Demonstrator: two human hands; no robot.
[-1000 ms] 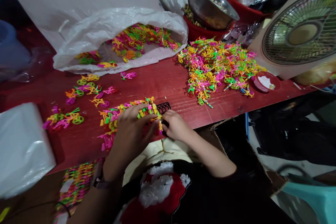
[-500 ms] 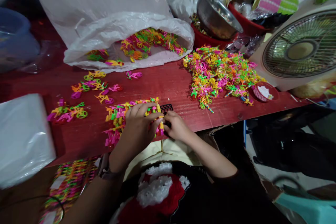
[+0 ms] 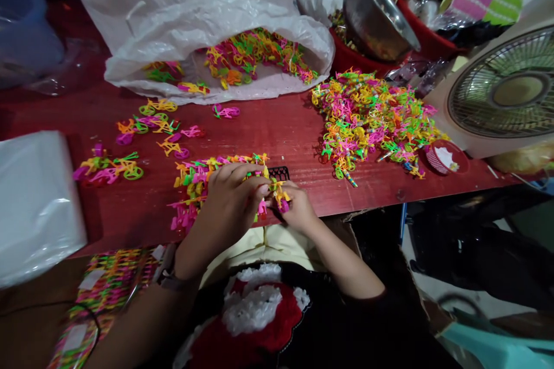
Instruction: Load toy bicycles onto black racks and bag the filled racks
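Observation:
A block of small, bright plastic toys with wheel-like rings point(image 3: 190, 187) stands packed in rows at the table's front edge. My left hand point(image 3: 234, 193) is curved over the right end of these rows, fingers bent down on the far side and thumb on the near side. Just to its right, my right hand point(image 3: 298, 207) pinches a yellow and pink plastic toy point(image 3: 279, 191), close to the left thumb. Beyond the fingers shows part of a black grid tray point(image 3: 279, 173); the rest is hidden under the toys and hands.
Loose toys point(image 3: 160, 127) lie at left, beside a stack of clear plastic bags point(image 3: 38, 207). A white sack point(image 3: 173, 29) spills toys at the back. A large toy heap point(image 3: 372, 121), a small red bowl point(image 3: 445, 157) and a fan point(image 3: 515, 89) stand at right.
A yellow and pink toy now shows raised between my hands at the right end of the rows. My right hand has shifted slightly right and turned. The whole view has tilted a little.

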